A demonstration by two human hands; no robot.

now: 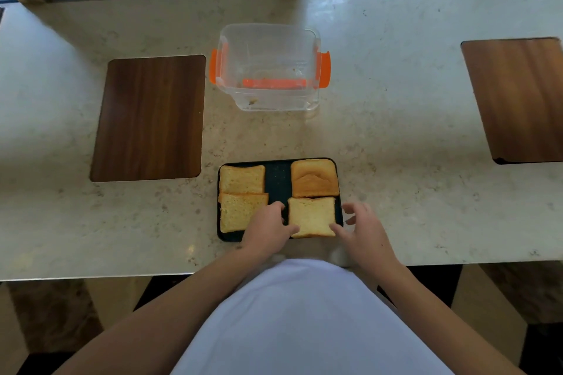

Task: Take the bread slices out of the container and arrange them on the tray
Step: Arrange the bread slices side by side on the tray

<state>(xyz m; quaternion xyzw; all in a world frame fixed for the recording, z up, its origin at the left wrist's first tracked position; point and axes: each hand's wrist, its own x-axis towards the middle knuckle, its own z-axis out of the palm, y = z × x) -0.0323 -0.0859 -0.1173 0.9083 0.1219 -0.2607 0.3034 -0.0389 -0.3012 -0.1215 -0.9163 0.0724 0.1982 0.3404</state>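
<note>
A dark tray (277,175) lies near the counter's front edge with several bread slices on it. Two pale slices (242,179) (239,211) fill its left side, and a browner slice (314,178) sits at its far right. The near-right slice (310,215) lies between my hands. My left hand (268,230) touches its left edge with curled fingers. My right hand (364,230) has spread fingers, with fingertips at the slice's right corner. The clear container (268,67) with orange clips stands behind the tray; only crumbs show inside.
Two dark wooden inlays are set into the stone counter, one at the left (149,117) and one at the far right (518,99). Windows run along the back. The counter's front edge (91,275) is just below the tray.
</note>
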